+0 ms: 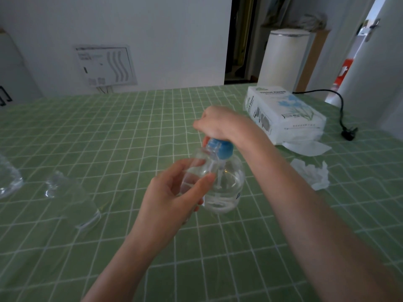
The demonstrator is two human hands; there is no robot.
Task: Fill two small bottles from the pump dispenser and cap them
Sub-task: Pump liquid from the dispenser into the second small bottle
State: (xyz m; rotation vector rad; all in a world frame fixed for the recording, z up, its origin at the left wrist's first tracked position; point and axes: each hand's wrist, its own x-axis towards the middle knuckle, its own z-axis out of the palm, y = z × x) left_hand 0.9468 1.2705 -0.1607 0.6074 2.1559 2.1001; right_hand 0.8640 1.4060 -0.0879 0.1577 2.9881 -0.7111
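Observation:
A clear pump dispenser [229,184] with a blue pump head [220,148] stands on the green checked tablecloth [130,131] at the middle. My right hand [218,125] sits on top of the pump head, fingers curled over it. My left hand [174,195] grips a small clear bottle [196,168], tilted with its mouth up against the blue spout. Some clear liquid shows inside the small bottle. A second clear bottle [72,197] stands to the left on the cloth, blurred.
Another clear plastic container [8,179] is at the left edge. A white tissue pack [283,114] lies at the back right, with a crumpled tissue [314,175] in front of it. A black cable and plug [346,131] lie at the far right.

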